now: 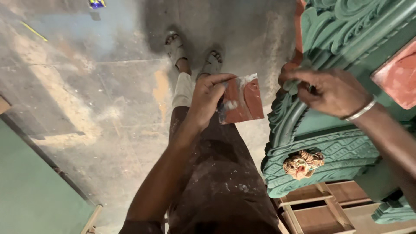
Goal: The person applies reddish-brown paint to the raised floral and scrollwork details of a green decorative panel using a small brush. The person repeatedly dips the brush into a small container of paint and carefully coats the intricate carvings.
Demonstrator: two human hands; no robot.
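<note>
At frame centre, the left hand [207, 99] pinches a reddish sandpaper sheet [241, 99] by its left edge, long axis roughly horizontal. The right hand [331, 90] presses curled fingers against the green carved moulding [342, 39], upper right.

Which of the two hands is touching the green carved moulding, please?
The right hand, wearing a metal bangle, presses on the green carved moulding; the left hand holds a red-smeared square sheet apart.

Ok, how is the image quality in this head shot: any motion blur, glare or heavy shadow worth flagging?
Head view: the right hand on the green carved piece is smeared by motion blur, fingers indistinct; the left hand and its red sheet are sharper; a dark shadow pools on the dusty floor around the sandalled feet; the metal bangle glints faintly, otherwise no glare.
</note>
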